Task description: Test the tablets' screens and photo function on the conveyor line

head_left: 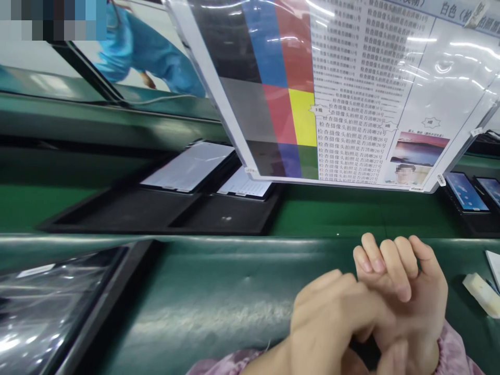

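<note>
Over the green work surface at the lower right, my two hands are close together and overlap in view. My left hand [328, 317] is bent towards the other palm, its fingers blurred and their tips hidden. Beside it my right hand [410, 281] has its palm side up and its fingers curled in, with nothing visible in them. A dark gap shows between the hands at the bottom. Pink sleeve cuffs show at both wrists.
A laminated chart [351, 104] with colour blocks and text hangs ahead. Behind it, a black tray [117, 213] holds tablets [189, 164]; more tablets [466, 191] are at right. A plastic-covered tray [42, 312] lies left, a pale block [482, 294] right. A person in blue [156, 52] is beyond.
</note>
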### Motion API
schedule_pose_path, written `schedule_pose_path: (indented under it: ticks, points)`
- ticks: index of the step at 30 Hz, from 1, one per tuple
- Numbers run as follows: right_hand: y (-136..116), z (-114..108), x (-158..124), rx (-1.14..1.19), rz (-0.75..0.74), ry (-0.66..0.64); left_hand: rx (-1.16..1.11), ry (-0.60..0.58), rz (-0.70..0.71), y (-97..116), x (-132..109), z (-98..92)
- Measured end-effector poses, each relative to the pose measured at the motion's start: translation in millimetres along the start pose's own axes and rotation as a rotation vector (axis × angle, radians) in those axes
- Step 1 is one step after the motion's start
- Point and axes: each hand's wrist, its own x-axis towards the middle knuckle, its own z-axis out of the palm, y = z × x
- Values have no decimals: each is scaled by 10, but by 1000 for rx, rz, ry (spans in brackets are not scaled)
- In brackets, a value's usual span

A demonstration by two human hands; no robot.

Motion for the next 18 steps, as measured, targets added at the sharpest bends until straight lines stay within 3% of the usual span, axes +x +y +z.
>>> schedule_pose_path:
  ticks: [5,18]
  points:
    - [-58,16,-10,-44,-18,13,-52,-78,5,-92,124,16]
    - [-39,-5,13,-163,-92,-13,-87,-118,-39,-82,138,4]
